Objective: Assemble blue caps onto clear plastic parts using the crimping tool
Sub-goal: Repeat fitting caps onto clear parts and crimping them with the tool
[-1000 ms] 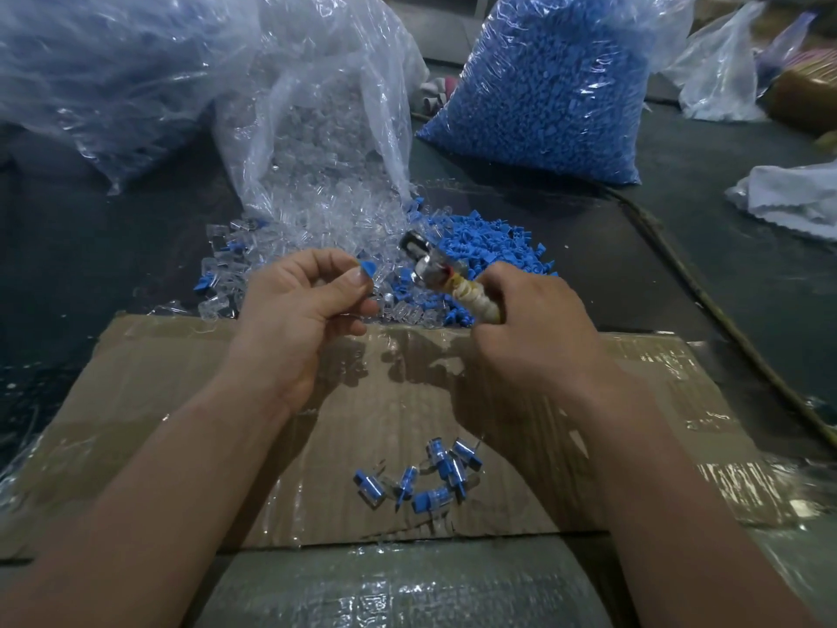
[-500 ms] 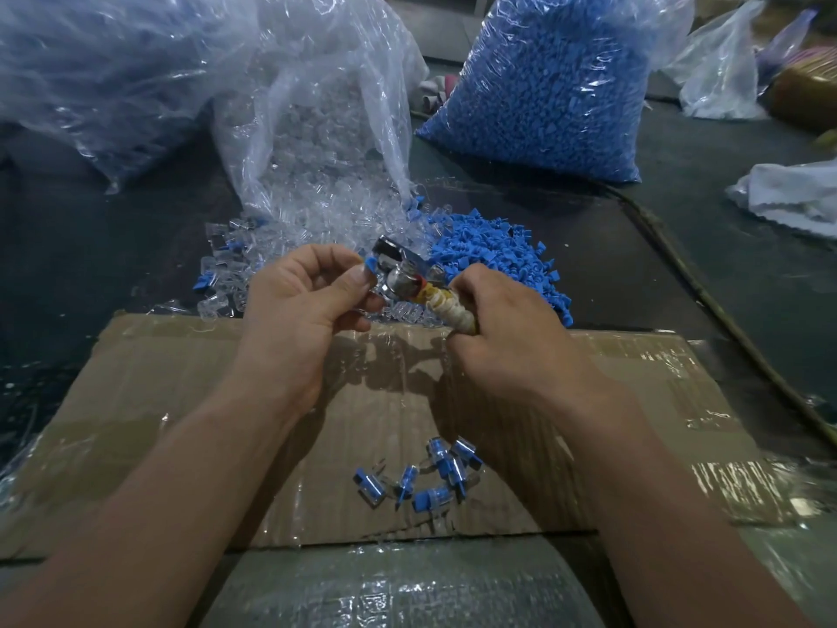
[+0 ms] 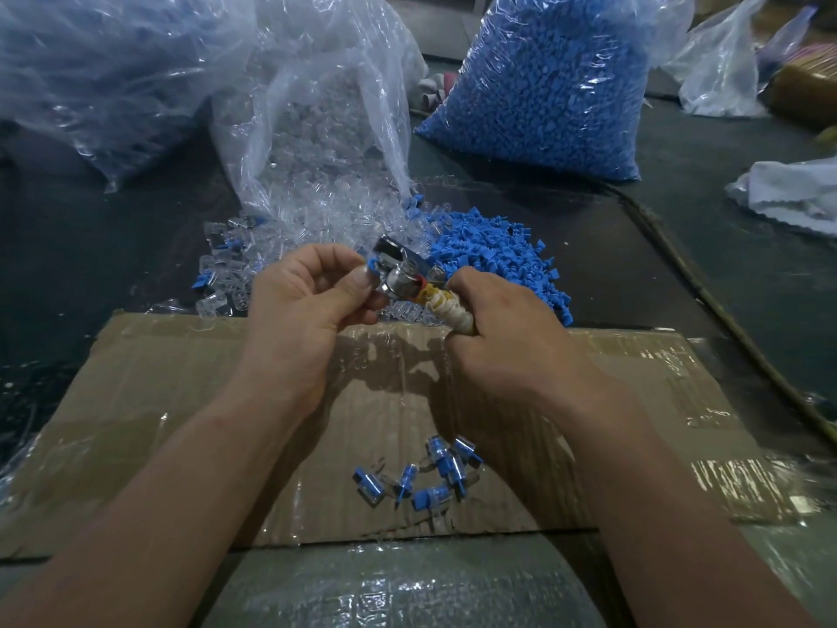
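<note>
Above the cardboard (image 3: 181, 401), the left hand (image 3: 308, 305) pinches a blue cap (image 3: 371, 266) at the mouth of the crimping tool (image 3: 404, 277), and the right hand (image 3: 512, 342) grips its wrapped handle. The cap looks light, hard and slippery, so it is best pinched by its sides.

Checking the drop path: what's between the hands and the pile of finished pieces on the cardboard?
Head view: nothing but bare taped cardboard, shadowed by the left hand and right hand, down to the finished pieces.
</note>
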